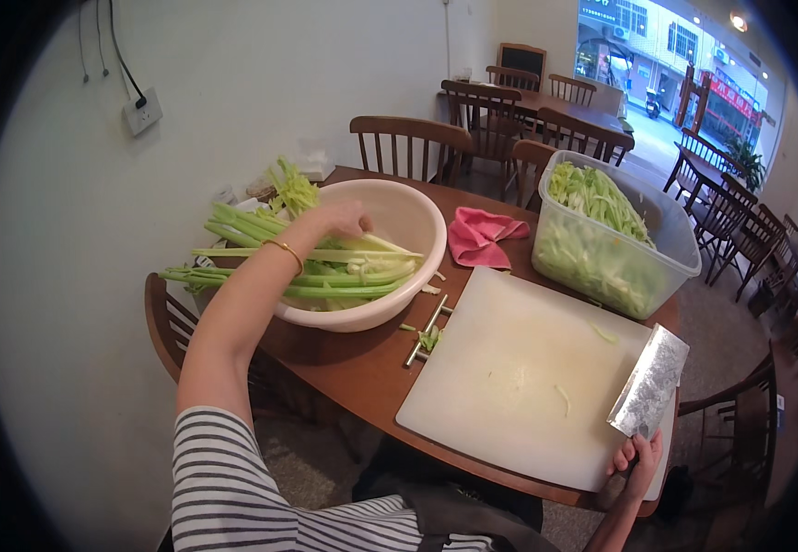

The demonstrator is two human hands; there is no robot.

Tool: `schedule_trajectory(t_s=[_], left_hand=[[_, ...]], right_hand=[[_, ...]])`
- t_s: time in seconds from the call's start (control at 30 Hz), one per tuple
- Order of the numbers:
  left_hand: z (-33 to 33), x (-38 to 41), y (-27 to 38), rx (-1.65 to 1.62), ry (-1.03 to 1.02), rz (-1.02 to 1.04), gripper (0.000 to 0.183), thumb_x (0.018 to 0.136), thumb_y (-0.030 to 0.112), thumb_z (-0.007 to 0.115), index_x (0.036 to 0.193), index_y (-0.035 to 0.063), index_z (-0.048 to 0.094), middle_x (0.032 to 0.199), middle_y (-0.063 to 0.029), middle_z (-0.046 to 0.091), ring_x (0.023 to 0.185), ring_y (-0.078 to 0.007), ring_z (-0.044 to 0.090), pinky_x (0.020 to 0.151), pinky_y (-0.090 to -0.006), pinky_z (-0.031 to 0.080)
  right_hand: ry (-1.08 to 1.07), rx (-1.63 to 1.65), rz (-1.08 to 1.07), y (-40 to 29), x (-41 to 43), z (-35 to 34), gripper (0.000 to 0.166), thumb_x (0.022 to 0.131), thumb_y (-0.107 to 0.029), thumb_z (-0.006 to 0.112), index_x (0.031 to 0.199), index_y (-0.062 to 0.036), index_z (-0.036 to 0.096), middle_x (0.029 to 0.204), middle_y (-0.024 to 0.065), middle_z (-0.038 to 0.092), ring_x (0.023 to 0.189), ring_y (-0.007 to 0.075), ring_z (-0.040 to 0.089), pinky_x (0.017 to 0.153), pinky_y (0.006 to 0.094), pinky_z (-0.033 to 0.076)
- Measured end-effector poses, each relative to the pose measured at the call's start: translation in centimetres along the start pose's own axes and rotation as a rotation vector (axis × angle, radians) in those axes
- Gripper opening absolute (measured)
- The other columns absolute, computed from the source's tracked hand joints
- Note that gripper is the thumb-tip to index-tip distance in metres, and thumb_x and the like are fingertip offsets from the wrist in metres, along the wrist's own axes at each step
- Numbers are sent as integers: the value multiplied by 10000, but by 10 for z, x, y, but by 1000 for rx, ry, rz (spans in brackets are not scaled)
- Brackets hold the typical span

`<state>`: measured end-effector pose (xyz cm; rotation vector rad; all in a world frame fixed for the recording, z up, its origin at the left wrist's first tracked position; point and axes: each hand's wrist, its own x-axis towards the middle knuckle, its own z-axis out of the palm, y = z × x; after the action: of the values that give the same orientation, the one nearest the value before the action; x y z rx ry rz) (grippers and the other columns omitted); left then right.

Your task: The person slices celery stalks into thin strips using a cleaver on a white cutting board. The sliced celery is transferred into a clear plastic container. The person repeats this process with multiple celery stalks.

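Over the large pale plastic basin (pixel 433 228), my left hand (pixel 347 219) has its fingers curled on a pale celery stalk (pixel 386 243). More green celery stalks (pixel 344 281) lie across the basin, their thinner ends jutting over its left rim. My right hand (pixel 637 454) grips a cleaver (pixel 649 381) at its handle, which the fingers mostly hide. The broad, wet-looking blade is over the right side of the white cutting board (pixel 502 359). Two thin celery slivers (pixel 563 400) rest on the board's surface.
Behind the board, a translucent plastic tub (pixel 675 262) holds cut celery (pixel 602 200). A pink cloth (pixel 482 237) lies between tub and basin. The board's metal handle (pixel 426 331) sticks out leftward, with celery scraps beside it. Wooden chairs (pixel 409 131) stand around the wooden table (pixel 344 372).
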<state>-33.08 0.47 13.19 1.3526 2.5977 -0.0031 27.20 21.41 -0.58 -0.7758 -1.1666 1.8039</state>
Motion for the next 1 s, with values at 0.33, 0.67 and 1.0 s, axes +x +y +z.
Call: schedule_trajectory(t_s=[0.33, 0.67, 1.0], left_hand=[[1, -27, 46, -57, 19, 146, 329, 755, 126, 563, 1026, 73, 743, 936, -193, 726, 897, -316, 693, 821, -409, 546], [0, -28, 13, -407, 7, -57, 372, 841, 189, 507, 1140, 31, 661, 953, -120, 722, 801, -183, 670, 733, -334, 511], [-1, -34, 18, 11, 345, 179, 448, 852, 43, 507, 1285, 112, 602, 931, -120, 646, 847, -235, 650, 750, -377, 525]], right_hand=[[-2, -49, -53, 0, -7, 12, 255, 948, -63, 463, 1198, -42, 421, 606, 11, 407, 415, 102, 413, 320, 275, 393], [-13, -8, -32, 0, -9, 18, 241, 949, -60, 466, 1184, -49, 417, 606, 10, 403, 417, 104, 409, 318, 282, 386], [12, -62, -17, -4, -12, 19, 248, 942, -53, 469, 1185, -51, 416, 621, 7, 412, 434, 103, 422, 347, 274, 402]])
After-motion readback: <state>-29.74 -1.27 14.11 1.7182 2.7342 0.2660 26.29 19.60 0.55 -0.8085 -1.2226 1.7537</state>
